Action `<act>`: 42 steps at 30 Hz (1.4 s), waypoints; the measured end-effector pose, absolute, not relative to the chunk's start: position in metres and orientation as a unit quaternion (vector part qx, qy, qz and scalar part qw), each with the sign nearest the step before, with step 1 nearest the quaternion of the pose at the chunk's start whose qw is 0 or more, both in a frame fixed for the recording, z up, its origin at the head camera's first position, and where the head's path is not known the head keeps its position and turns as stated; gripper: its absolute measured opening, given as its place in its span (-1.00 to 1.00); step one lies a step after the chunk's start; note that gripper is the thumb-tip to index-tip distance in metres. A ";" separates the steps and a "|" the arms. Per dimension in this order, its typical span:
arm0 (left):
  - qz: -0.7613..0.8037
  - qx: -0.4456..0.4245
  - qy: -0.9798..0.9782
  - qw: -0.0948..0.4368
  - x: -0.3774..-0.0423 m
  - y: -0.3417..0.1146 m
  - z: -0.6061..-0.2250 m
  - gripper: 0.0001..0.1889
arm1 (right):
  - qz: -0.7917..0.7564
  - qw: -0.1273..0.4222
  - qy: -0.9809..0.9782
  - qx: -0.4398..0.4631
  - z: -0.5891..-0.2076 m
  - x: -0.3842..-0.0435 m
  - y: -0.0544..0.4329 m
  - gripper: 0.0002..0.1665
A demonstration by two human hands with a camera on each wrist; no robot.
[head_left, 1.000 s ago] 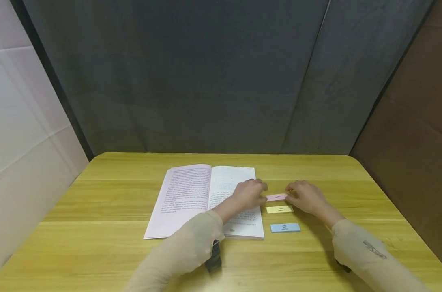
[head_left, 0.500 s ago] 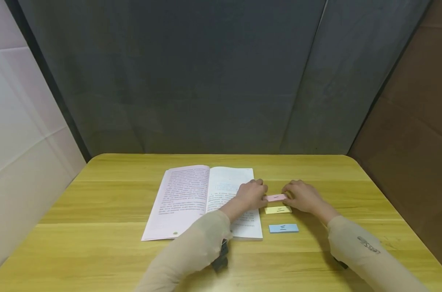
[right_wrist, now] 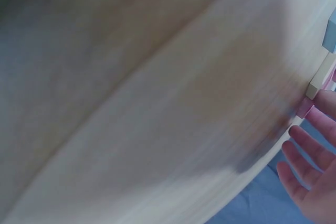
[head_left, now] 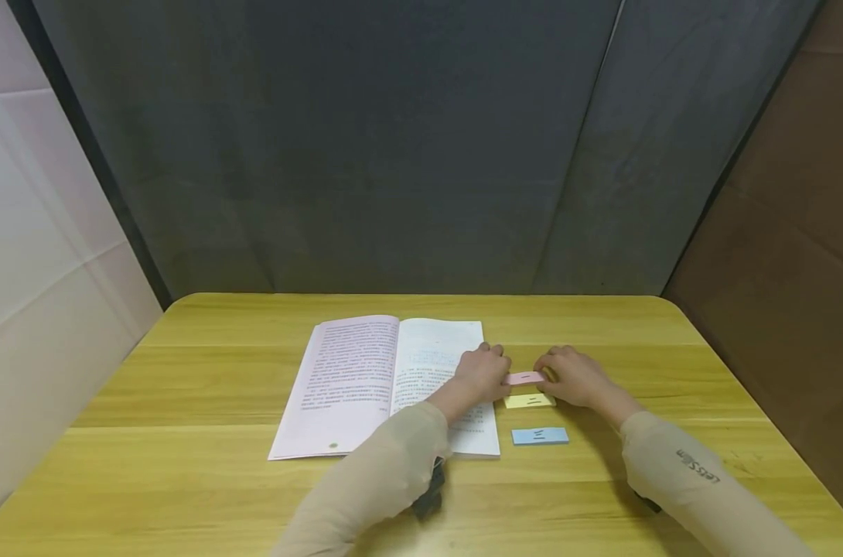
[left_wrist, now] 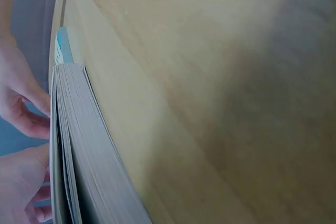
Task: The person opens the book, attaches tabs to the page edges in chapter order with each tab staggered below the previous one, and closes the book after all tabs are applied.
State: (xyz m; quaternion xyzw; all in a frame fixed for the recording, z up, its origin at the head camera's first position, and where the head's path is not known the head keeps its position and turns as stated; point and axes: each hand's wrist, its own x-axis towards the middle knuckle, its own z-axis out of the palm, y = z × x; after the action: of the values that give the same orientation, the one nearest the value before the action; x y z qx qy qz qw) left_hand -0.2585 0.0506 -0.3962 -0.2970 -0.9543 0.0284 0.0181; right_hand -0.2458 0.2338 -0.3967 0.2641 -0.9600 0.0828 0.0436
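Left hand (head_left: 482, 371) and right hand (head_left: 576, 377) are at opposite ends of the pink block (head_left: 524, 377), left hand pinching the left end, right hand pinching the right end between thumb and forefinger, its other fingers spread free in the right wrist view. Pink block is on the right half of the counter (head_left: 185, 480), just right of the open book (head_left: 355, 363), long side running left-right, one dark stroke on top. Can't tell if it's resting flat or slightly raised. Yellow block (head_left: 524, 401), two strokes, sits just nearer the person, right end close to the right hand; blue block (head_left: 540, 436), three strokes, nearer again with a gap between. Left wrist and forearm cross the book's right page; printed text on both pages. Left wrist view has the page edges in profile, partly covering the fingers. Both sleeves (head_left: 693, 472) are light beige, dark lettering on the right one. Dark backdrop (head_left: 394, 155) behind the counter.
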 end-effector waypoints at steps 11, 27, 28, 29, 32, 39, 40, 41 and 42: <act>0.029 -0.311 -0.949 0.046 -0.258 0.052 -0.400 -0.80 | 0.088 0.044 -0.957 0.272 -0.398 -0.247 0.235 -0.72; -0.035 -0.359 -0.924 0.127 -0.253 0.030 -0.392 -0.86 | 0.102 0.082 -0.938 0.322 -0.386 -0.247 0.234 -0.73; -0.046 -0.362 -0.922 0.132 -0.252 0.028 -0.391 -0.86 | 0.101 0.085 -0.937 0.323 -0.384 -0.246 0.233 -0.73; -0.055 -0.365 -0.919 0.136 -0.252 0.025 -0.390 -0.86 | 0.101 0.088 -0.936 0.324 -0.382 -0.245 0.231 -0.73; -0.079 -0.377 -0.911 0.147 -0.249 0.017 -0.387 -0.86 | 0.104 0.099 -0.934 0.328 -0.374 -0.242 0.227 -0.73; -0.105 -0.397 -0.894 0.181 -0.236 -0.005 -0.378 -0.83 | 0.116 0.109 -0.922 0.352 -0.360 -0.232 0.212 -0.73; -0.108 -0.399 -0.891 0.187 -0.234 -0.009 -0.377 -0.83 | 0.117 0.109 -0.921 0.356 -0.358 -0.230 0.210 -0.73; -0.109 -0.401 -0.889 0.192 -0.232 -0.012 -0.376 -0.83 | 0.119 0.109 -0.919 0.361 -0.357 -0.229 0.207 -0.73; -0.111 -0.404 -0.887 0.195 -0.230 -0.015 -0.375 -0.84 | 0.120 0.110 -0.917 0.365 -0.355 -0.228 0.205 -0.73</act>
State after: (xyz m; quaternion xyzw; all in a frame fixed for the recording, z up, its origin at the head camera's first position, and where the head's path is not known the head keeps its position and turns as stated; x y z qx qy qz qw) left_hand -0.2300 -0.0152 -0.3753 -0.4037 -0.8869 -0.1110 0.1953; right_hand -0.2279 0.2054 -0.3554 0.3652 -0.9165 0.1203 0.1101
